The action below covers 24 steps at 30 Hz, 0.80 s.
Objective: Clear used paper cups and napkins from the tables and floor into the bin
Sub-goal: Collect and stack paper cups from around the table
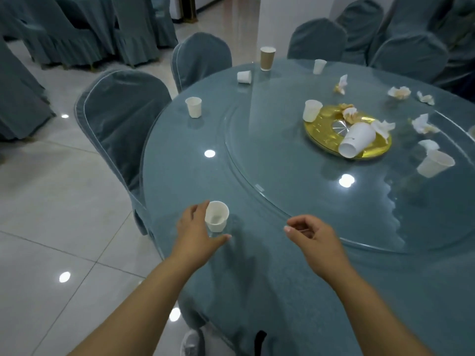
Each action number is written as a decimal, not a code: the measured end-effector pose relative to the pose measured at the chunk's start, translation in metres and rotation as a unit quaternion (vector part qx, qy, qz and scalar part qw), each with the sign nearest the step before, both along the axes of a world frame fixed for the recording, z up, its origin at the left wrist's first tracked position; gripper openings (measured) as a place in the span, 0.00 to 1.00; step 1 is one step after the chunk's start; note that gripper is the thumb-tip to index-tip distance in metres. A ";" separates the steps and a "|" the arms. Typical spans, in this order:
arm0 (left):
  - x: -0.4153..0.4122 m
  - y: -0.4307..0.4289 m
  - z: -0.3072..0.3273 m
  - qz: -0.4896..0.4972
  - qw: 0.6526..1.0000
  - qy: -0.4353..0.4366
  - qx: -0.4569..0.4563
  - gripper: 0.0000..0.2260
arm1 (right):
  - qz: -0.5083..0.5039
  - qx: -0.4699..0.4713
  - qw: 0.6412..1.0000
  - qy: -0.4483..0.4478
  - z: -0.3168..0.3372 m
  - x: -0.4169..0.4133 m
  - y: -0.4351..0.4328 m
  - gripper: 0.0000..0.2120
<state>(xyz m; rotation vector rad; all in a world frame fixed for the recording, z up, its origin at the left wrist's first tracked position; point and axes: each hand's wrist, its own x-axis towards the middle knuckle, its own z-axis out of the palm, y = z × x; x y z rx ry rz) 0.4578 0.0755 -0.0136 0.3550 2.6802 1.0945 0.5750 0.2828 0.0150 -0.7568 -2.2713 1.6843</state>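
A small white paper cup [216,216] stands upright near the front edge of the round blue table [257,265]. My left hand [198,227] curves round its left side; the forefinger touches the rim and the thumb reaches under its base with a small gap. My right hand [312,235] hovers to the right of the cup, fingers loosely curled and holding nothing. Other white cups stand at the left [193,106] and lie at the back [244,77]. Another cup lies tipped on the gold plate [356,140]. Crumpled napkins [425,123] are scattered at the right.
A brown paper cup [267,58] stands at the table's far edge. A glass turntable [295,176] covers the table's middle, with the gold plate [318,134] on it. Covered chairs [120,116] ring the table. Shiny tiled floor [51,201] lies to the left.
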 end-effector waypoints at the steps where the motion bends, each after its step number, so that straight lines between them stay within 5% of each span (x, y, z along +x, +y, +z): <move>1: -0.014 0.001 -0.005 -0.022 1.000 -0.008 -0.010 0.42 | -0.019 -0.009 1.000 -0.002 -0.002 -0.010 -0.004 0.07; 6: -0.070 0.007 -0.025 -0.156 0.984 -0.032 -0.083 0.47 | -0.099 -0.034 0.994 -0.012 -0.014 -0.058 -0.026 0.08; 10: -0.090 0.009 -0.043 -0.238 0.964 -0.054 -0.104 0.42 | -0.111 -0.035 0.993 -0.034 -0.017 -0.078 -0.034 0.07; 24: -0.216 0.013 -0.007 -0.118 0.993 -0.030 0.010 0.35 | -0.084 -0.028 0.995 -0.053 -0.030 -0.191 -0.013 0.04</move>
